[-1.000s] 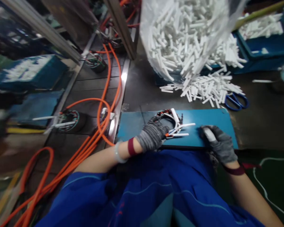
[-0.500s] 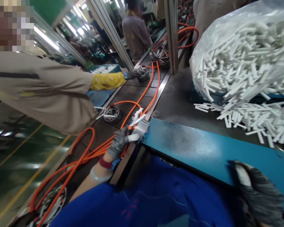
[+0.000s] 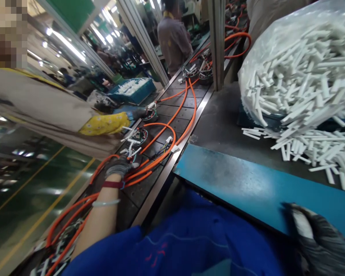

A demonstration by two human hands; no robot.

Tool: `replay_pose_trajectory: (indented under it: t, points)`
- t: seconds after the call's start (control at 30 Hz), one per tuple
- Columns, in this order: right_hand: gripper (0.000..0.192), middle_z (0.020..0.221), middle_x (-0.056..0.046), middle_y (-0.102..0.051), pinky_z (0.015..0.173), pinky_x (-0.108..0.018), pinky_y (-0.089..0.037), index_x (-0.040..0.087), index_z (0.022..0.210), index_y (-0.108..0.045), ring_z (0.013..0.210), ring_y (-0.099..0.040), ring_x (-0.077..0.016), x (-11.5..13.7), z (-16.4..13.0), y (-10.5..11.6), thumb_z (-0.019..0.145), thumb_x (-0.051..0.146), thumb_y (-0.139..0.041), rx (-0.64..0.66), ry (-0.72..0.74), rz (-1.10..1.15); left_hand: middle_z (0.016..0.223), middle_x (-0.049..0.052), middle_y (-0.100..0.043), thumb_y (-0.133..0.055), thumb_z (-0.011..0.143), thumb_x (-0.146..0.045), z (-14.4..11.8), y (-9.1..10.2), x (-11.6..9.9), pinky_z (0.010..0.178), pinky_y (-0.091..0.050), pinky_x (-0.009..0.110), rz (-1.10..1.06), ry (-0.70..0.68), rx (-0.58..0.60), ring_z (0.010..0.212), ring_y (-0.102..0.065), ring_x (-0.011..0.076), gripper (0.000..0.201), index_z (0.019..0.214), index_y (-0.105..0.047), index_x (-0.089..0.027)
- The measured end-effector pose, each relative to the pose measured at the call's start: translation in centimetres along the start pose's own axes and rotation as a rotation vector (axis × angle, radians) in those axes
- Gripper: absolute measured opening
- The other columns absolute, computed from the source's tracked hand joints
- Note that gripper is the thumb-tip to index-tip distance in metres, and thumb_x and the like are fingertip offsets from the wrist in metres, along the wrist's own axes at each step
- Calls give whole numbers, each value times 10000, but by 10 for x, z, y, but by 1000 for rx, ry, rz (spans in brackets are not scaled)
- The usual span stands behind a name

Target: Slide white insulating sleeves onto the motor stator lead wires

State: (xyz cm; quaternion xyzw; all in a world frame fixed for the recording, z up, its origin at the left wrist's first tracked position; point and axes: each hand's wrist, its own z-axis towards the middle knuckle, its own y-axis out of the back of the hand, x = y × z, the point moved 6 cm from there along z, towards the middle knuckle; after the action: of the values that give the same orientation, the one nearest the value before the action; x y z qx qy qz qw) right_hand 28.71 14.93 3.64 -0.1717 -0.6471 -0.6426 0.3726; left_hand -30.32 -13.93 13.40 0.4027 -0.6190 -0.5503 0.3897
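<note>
One white tube (image 3: 301,226) in my right hand (image 3: 322,241), fingers curled round it, pointing away; left hand (image 3: 119,166) closed over a stator (image 3: 129,152), grip unclear.

- We see a dark bench (image 3: 218,126) carrying a blue board (image 3: 247,184) at its near edge.
- White tubes (image 3: 313,149) lie loose toward its right edge.
- Orange cables (image 3: 161,153) run along the adjoining conveyor (image 3: 149,184).

1. Wired part (image 3: 131,148): small round piece with white sleeved leads sticking up; sits on the dark conveyor beside the orange cables, just beyond the gloved left hand (image 3: 118,167).
2. White tube (image 3: 302,226): short, pale, held upright in the gloved right hand (image 3: 323,241), at the blue board's near edge.
</note>
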Motion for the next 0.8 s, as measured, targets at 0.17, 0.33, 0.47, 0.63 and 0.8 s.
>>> replay_pose_trajectory:
  t: [0.17,0.33,0.47,0.63,0.8]
  points:
    - [464,953,-131,-754,784,-733,-497,747,1318,-555,991,-717,-510,2,0,2,869,629,-543,-15,30,1,1358,240,-681,-697,826,-539,-17,-16,-12,1060,-498,464,65,18,-31,1254,-641,403,651,1285,-645,-80]
    - [407,980,-154,-773,900,-697,-532,544,1158,-747,1092,-715,-483,-7,0,2,875,718,-511,33,-77,-21,1378,195,-691,-635,887,-484,-46,-29,-7,1142,-450,445,80,-35,-78,1307,-623,374,566,1306,-658,-105]
    - [643,1028,-238,-786,1005,-686,-540,178,1072,-790,1067,-738,-480,-8,3,1,921,725,-487,79,-84,-77,1253,109,-767,-686,840,-521,-40,-34,0,1050,-534,387,62,-16,-56,1182,-707,331,516,1238,-716,-194]
    - [537,1050,-206,-794,1000,-608,-550,146,1061,-770,977,-755,-415,-6,1,2,986,616,-522,18,125,-40,1312,143,-738,-689,848,-519,-28,-29,-2,1100,-502,474,83,39,-97,1235,-670,370,551,1281,-707,-179]
    - [456,1036,-172,-804,920,-564,-587,158,1108,-761,916,-768,-369,-6,-2,-4,1036,532,-510,-71,281,-59,1391,257,-656,-577,927,-493,-45,-8,-30,1185,-340,662,205,-12,-425,1351,-552,454,664,1428,-580,-58]
